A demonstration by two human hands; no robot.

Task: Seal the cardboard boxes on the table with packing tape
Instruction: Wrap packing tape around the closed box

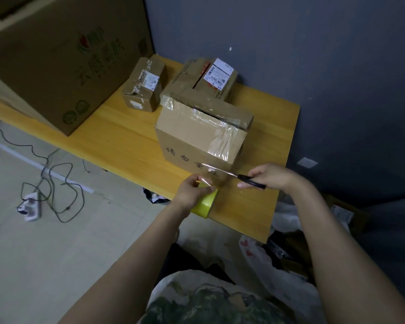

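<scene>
A person's left hand (pixel 192 191) has its grip curled round a roll of packing tape (pixel 205 202), holding a clear strip (pixel 220 169) taut from the front of the cardboard box (pixel 197 139) just beyond it on the tabletop (pixel 126 141), apparently to steady it for cutting. The right hand (pixel 275 176), its grip curled on black scissors (pixel 251 181), holds the blades at the strip between the two grips.

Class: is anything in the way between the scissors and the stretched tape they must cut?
Nothing visible. The scissors in the right hand have their tip at the tape strip, stretched from box to roll.
</scene>
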